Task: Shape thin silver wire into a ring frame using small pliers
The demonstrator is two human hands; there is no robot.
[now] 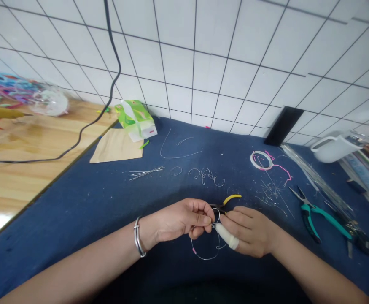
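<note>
1. Two bare hands are working low over the blue-covered desk (76,202); both are grasping one looped wire piece (207,259), which is hanging between them near the body.
2. Left hand (187,219): is pinching the wire between thumb and forefinger; a silver bangle (136,236) is circling the wrist.
3. Right hand (250,232): is closing its fingertips on the wire's other side, the thumb being hidden; one finger is wearing a whitish finger cover (227,236).
4. Yellow-handled tool (232,197): is lying just beyond the hands, partly hidden.
5. Curled wire pieces (207,173) and a bundle of straight wires (146,173): are lying farther back.
6. Teal-handled needle-nose pliers (328,218): are resting to the right, jaws parted.
7. Wire clippings (271,192): are lying scattered between the right hand and a white ring-shaped spool (252,159).
</note>
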